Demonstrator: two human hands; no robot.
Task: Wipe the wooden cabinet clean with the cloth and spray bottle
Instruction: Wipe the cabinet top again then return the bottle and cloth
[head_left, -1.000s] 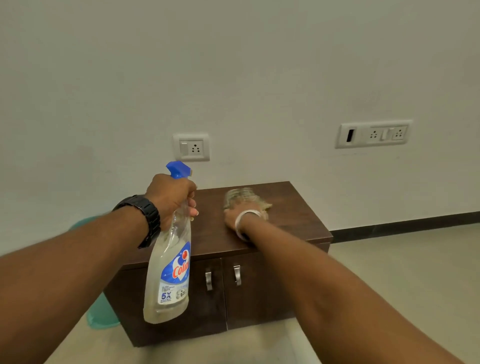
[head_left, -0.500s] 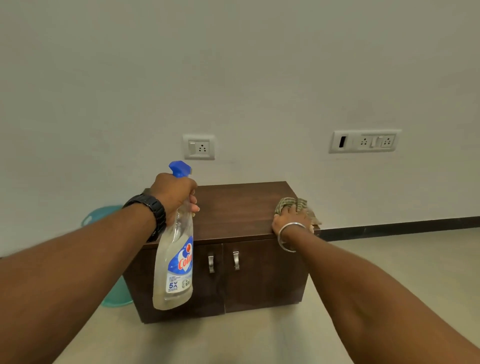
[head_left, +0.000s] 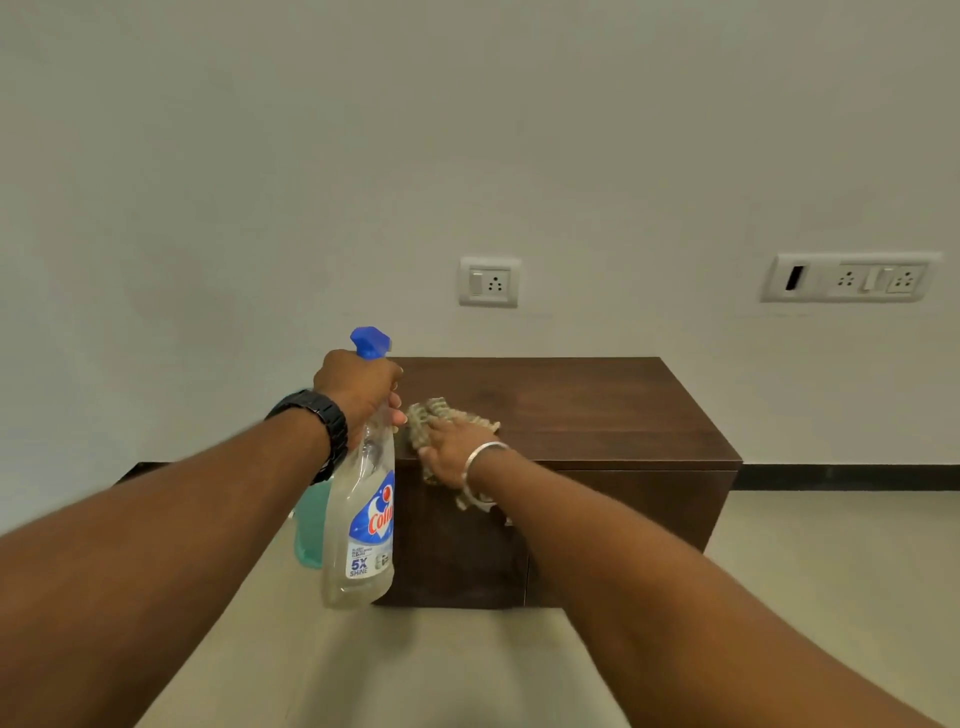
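A low dark wooden cabinet (head_left: 587, 410) stands against the wall. My left hand (head_left: 356, 387) grips the neck of a clear spray bottle (head_left: 361, 525) with a blue nozzle, held upright in front of the cabinet's left end. My right hand (head_left: 452, 449) presses a beige checked cloth (head_left: 431, 410) onto the cabinet top at its front left corner; part of the cloth hangs over the front edge. A silver bangle circles my right wrist and a black watch my left. My right arm hides the door handles.
A teal plastic tub (head_left: 310, 525) sits on the floor left of the cabinet, mostly behind the bottle. Wall sockets (head_left: 489, 281) and a switch panel (head_left: 849, 278) are above. Beige floor (head_left: 831, 561) spreads in front and to the right.
My right hand has slid the cloth from the cabinet top's right front corner across to its left front corner. The view has shifted left, so the cabinet now sits further right.
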